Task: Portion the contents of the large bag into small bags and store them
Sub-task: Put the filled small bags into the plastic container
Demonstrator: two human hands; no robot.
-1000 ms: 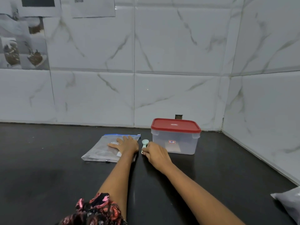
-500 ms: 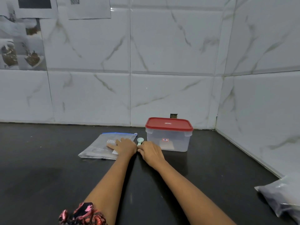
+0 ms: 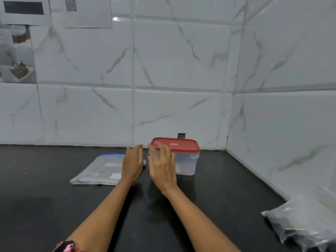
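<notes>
At the right edge of a dark countertop [image 3: 218,206], a large bag [image 3: 307,224] of dark contents lies on its side, well apart from the person's hands, apparently waiting to be portioned. Toward the back wall, a flat stack of small zip bags [image 3: 100,170] with a blue seal strip rests on the counter, and just beside it stands a clear storage container [image 3: 187,162] under a red lid [image 3: 180,145], likely the place where filled bags are to be kept. Between stack and container, a small pale object [image 3: 144,162] peeks out behind the hands; what it is cannot be told.

The left hand [image 3: 131,165] hovers over the near corner of the small bags, fingers straight and close together, holding nothing. The right hand [image 3: 161,165] is raised in front of the container, fingers spread and relaxed, also holding nothing; motion blur softens both. Both hands appear lifted off the counter, palms turned toward each other, which suggests a reach toward the container or its lid, though that is a judgement only. No small bag looks filled, so the portioning seems barely begun. Printed sheets [image 3: 85,12] hang on the marbled wall tiles [image 3: 181,60] above.
</notes>
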